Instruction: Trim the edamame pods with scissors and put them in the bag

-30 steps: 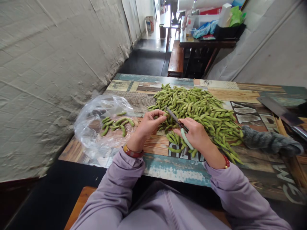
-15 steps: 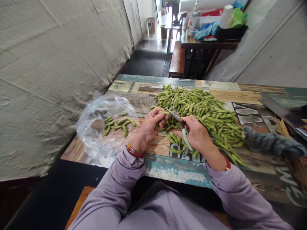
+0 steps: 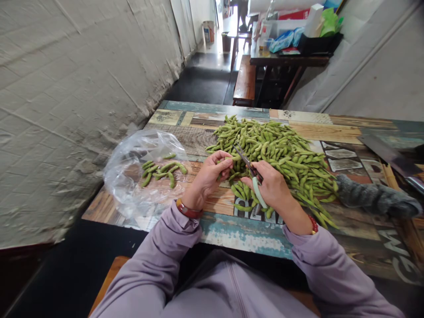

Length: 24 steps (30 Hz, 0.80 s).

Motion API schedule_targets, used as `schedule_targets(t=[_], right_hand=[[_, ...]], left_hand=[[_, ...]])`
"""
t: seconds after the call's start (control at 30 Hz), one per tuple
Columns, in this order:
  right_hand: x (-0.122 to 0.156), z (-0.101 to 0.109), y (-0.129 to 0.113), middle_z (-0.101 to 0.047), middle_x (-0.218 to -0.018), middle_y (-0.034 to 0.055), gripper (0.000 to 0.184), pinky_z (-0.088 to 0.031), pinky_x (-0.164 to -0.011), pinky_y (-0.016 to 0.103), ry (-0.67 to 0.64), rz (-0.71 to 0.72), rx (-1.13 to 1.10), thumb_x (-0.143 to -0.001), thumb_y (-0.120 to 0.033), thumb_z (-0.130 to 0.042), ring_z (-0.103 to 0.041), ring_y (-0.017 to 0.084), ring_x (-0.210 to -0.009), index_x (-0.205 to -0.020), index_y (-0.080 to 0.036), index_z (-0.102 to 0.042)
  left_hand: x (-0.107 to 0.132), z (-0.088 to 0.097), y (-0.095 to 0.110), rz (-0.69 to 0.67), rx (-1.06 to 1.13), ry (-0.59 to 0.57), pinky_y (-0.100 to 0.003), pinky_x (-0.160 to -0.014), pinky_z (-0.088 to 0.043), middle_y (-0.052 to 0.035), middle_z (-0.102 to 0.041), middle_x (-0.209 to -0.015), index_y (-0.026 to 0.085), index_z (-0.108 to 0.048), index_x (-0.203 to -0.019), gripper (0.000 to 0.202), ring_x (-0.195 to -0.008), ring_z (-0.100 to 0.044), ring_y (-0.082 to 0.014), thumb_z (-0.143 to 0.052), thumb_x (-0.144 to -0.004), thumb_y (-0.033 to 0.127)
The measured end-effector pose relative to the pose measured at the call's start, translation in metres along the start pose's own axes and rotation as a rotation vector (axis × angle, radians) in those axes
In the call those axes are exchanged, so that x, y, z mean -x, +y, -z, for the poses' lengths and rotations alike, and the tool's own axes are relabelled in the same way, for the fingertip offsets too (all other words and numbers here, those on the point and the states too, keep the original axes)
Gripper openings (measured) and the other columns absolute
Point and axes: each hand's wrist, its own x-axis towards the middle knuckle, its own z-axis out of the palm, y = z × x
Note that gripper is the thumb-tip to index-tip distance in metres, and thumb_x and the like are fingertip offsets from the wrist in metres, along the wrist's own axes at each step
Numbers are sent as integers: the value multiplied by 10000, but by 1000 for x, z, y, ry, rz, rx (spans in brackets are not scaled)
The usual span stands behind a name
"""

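Observation:
Between its thumb and fingers, my left hand [image 3: 212, 173] pinches a green soybean pod [image 3: 235, 157], whose end points right toward the blades. My right hand [image 3: 270, 182] is wrapped round a pair of scissors [image 3: 244, 156] with pale green handles; the blades look nearly closed, at the pod's tip. Behind and to the right of both hands spreads a large heap of soybean pods [image 3: 291, 152]. On the left a clear plastic bag [image 3: 121, 161] lies open, with several pods [image 3: 171, 170] on it.
The patchwork-patterned table [image 3: 245, 234] carries a grey fuzzy roll [image 3: 374, 196] and a broad flat blade [image 3: 386, 152] at the right. A rough white wall [image 3: 82, 88] borders the left side. Farther back are a wooden bench [image 3: 244, 81] and a cluttered second table [image 3: 291, 61].
The scissor blades have come together from a wider gap, at the end of the pod. My left hand has shifted slightly, bringing the pod to the blades.

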Motion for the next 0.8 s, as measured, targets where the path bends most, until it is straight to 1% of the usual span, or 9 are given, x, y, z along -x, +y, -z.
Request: schedule_targets(t=[0.17,0.33,0.4,0.5,0.57,0.63,0.67,0.73,0.8], right_hand=[[1,0,-1,-665,-947,98,243,-541,-784,377,-29,-2,53,-898,-372,-669,-663,269,-888,-1043,-181,-629],[2,0,-3,-673,-939,96,251,-546,-773,372,-82,12,69,-887,-347,-682,-668,265,-871,-1067,-175,-648],[3,-1,-3,-678,-935,92,252,-545,-775,368,-100,14,68,-883,-350,-689,-669,263,-872,-1065,-178,-656],[3,-1,-1,-688,-957,94,253,-542,-787,366,-98,10,63,-884,-365,-688,-672,264,-902,-1064,-189,-662],[3,-1,0,-690,-953,96,262,-540,-783,369,-73,-5,72,-886,-379,-683,-671,265,-895,-1066,-190,-665],[2,1,1,-689,-937,97,268,-538,-775,373,-32,-23,90,-890,-394,-676,-670,266,-876,-1060,-188,-667],[1,1,1,-688,-932,99,270,-537,-773,375,-12,-31,98,-892,-401,-672,-670,267,-870,-1055,-186,-668],[0,3,1,-689,-933,104,271,-537,-775,379,19,-38,106,-900,-412,-660,-671,271,-870,-1048,-185,-667],[0,4,0,-692,-942,107,270,-538,-778,380,33,-39,101,-914,-412,-637,-674,273,-884,-1058,-185,-665]], left_hand=[[-3,3,3,-34,45,-10,-141,-445,-267,44,-538,-636,139,-596,-800,316,-480,-389,-17,-851,-662,262],[-4,3,4,-70,27,64,-145,-428,-257,60,-460,-590,152,-584,-796,323,-494,-392,-38,-839,-678,311],[-5,3,4,-65,22,75,-148,-427,-270,57,-454,-604,159,-571,-786,317,-507,-406,-46,-821,-694,330],[-6,4,4,-55,19,85,-157,-434,-304,34,-516,-685,165,-550,-768,276,-522,-435,-49,-759,-734,342],[-6,5,5,-55,-18,85,-168,-445,-323,12,-562,-743,167,-534,-741,230,-533,-464,-54,-694,-765,330],[-6,6,6,-56,-129,90,-180,-455,-324,2,-590,-761,171,-518,-728,190,-527,-477,-59,-654,-775,295],[-6,7,6,-62,-223,89,-186,-460,-320,7,-592,-743,175,-521,-736,165,-515,-469,-61,-647,-775,275],[-5,7,5,-113,-483,74,-201,-495,-335,17,-587,-702,176,-557,-766,98,-520,-465,-72,-635,-776,233],[-5,8,2,-217,-788,34,-228,-572,-380,11,-595,-692,170,-605,-776,42,-588,-505,-101,-622,-785,208]])
